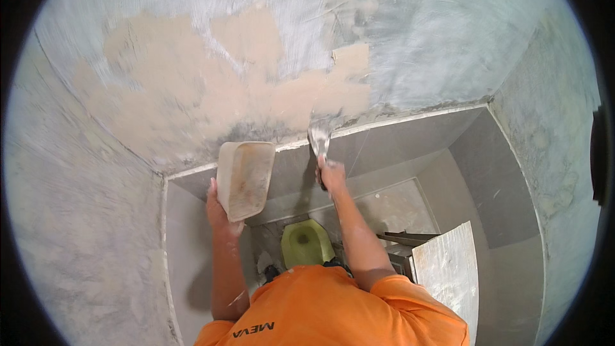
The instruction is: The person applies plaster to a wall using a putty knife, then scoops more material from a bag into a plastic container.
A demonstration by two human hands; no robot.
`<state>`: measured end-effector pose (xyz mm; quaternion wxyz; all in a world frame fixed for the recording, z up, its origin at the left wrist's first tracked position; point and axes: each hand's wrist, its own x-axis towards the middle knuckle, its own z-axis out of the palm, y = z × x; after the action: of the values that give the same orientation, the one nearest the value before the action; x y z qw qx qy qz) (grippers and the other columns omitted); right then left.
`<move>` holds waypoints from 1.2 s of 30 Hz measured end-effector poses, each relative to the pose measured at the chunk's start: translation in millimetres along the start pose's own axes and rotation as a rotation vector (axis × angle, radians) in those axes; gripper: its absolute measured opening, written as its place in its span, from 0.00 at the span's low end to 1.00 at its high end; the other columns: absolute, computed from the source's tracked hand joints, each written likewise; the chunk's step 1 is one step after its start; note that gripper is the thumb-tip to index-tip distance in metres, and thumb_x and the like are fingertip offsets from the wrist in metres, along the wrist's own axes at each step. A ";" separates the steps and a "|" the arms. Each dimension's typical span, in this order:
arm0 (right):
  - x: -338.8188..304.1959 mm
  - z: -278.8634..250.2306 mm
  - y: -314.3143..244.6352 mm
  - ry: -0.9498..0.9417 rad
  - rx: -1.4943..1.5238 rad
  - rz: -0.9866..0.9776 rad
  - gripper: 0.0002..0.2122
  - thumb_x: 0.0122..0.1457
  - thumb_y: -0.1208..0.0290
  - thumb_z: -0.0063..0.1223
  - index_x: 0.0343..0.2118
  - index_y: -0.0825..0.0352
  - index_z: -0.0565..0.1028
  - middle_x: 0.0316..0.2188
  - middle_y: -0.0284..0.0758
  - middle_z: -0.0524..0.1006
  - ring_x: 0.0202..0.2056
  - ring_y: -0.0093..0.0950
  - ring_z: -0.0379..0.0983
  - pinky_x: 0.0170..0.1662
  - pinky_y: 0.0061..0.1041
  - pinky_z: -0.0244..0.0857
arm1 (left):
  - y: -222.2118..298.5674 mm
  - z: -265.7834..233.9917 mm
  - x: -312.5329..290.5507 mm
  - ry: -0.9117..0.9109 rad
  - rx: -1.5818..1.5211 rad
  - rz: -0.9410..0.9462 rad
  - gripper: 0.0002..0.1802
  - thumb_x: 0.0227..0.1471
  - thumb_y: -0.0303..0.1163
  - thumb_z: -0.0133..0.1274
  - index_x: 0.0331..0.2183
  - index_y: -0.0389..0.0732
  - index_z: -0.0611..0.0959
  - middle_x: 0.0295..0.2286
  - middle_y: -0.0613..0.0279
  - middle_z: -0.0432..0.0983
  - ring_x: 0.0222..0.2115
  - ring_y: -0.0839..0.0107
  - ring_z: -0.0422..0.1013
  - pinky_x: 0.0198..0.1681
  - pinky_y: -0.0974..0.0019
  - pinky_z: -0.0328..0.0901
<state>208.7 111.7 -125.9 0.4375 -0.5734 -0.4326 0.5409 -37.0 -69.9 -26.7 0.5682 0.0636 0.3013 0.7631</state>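
Note:
In my right hand (332, 174) is a putty knife (319, 139), gripped by its dark handle. Its metal blade lies against the wall just above the tile edge, at the lower border of a beige filler patch (211, 83). My left hand (223, 208) holds up a pale rectangular plastic tub (246, 181) from below and from its left side. The tub is tilted, its opening toward me, with beige smears inside. The fingers under the tub are partly hidden.
Grey tiles (397, 144) line the lower walls below a pale top edge. Beneath me is a yellow-green squat toilet (306, 243). A white-smeared board (448, 272) stands at lower right beside dark slats. Bare plastered walls (83, 198) close in on both sides.

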 end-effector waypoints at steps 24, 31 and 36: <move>-26.5 42.0 -3.2 -0.043 0.121 -0.009 0.20 0.66 0.56 0.58 0.22 0.65 0.77 0.16 0.27 0.73 0.16 0.18 0.65 0.20 0.23 0.57 | 17.4 -15.6 -11.1 0.000 -0.056 0.073 0.29 0.67 0.53 0.41 0.57 0.40 0.74 0.50 0.56 0.75 0.49 0.56 0.75 0.53 0.49 0.71; -42.2 -24.6 -14.2 0.000 -0.050 -0.064 0.21 0.66 0.51 0.56 0.22 0.64 0.77 0.16 0.27 0.72 0.17 0.19 0.66 0.22 0.23 0.57 | 11.3 -10.9 -11.3 0.023 0.005 0.083 0.30 0.68 0.52 0.40 0.57 0.39 0.74 0.51 0.55 0.75 0.50 0.56 0.74 0.53 0.50 0.71; -11.0 -37.4 -162.3 0.085 0.218 -0.423 0.22 0.68 0.51 0.53 0.25 0.66 0.77 0.17 0.26 0.72 0.18 0.18 0.66 0.22 0.21 0.58 | 11.6 1.7 -1.6 0.006 -0.016 0.055 0.29 0.68 0.53 0.39 0.56 0.40 0.75 0.49 0.57 0.77 0.45 0.57 0.77 0.49 0.50 0.74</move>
<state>241.9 139.2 35.3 0.6182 -0.4418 -0.4633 0.4561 -45.4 -72.7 -18.8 0.5464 0.0649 0.2951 0.7811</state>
